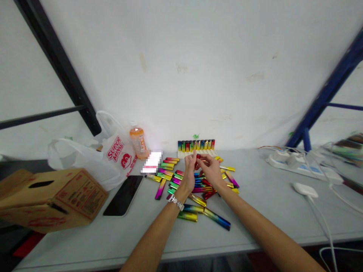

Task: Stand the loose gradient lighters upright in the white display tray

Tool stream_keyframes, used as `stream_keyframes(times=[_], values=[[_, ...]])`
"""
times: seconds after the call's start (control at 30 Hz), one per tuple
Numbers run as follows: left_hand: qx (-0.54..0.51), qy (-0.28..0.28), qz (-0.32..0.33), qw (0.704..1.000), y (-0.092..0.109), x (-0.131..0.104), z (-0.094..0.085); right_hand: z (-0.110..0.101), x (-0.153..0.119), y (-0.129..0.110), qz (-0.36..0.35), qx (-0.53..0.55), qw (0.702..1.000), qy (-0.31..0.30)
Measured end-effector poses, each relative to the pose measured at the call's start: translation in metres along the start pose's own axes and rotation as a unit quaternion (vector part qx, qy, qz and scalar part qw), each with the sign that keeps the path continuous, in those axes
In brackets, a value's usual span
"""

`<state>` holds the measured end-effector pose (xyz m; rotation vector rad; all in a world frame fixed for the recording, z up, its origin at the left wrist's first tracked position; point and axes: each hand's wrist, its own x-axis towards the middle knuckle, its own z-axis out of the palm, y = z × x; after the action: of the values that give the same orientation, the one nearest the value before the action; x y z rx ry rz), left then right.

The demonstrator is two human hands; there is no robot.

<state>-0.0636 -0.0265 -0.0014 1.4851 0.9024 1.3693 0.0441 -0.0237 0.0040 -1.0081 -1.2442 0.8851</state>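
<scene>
Above a spread of shiny, multicoloured slim cases, my left hand and my right hand meet near the middle of the table. Between their fingers is a small dark red piece, partly hidden, that both hands seem to hold. Behind them several short metallic cylinders stand upright in a row on a pale strip against the wall. Loose cases lie around and below my hands, among them a yellow-and-blue one and a magenta-and-yellow one. A bracelet circles my left wrist.
On the left are a cardboard box, a white plastic bag, a black phone and an orange bottle. A power strip and a white charger with cable lie on the right of the grey table.
</scene>
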Motion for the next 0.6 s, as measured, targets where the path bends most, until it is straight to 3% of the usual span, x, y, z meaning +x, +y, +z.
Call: stream_keyframes(times=[0.17,0.3,0.47,0.6], values=[[0.075,0.021,0.023,0.997,-0.005,0.010,-0.012,-0.013,0.021,-0.003,-0.011,-0.018,1.000,0.007],[0.204,0.042,0.072,0.975,-0.012,0.024,-0.030,-0.030,0.065,0.004,-0.109,-0.131,0.985,-0.008],[0.307,0.039,0.081,0.947,-0.025,0.029,-0.041,-0.037,0.122,0.025,-0.145,-0.227,0.959,-0.084],[0.356,0.019,0.094,0.930,-0.030,0.027,-0.042,-0.033,0.144,0.044,-0.162,-0.304,0.932,-0.113]])
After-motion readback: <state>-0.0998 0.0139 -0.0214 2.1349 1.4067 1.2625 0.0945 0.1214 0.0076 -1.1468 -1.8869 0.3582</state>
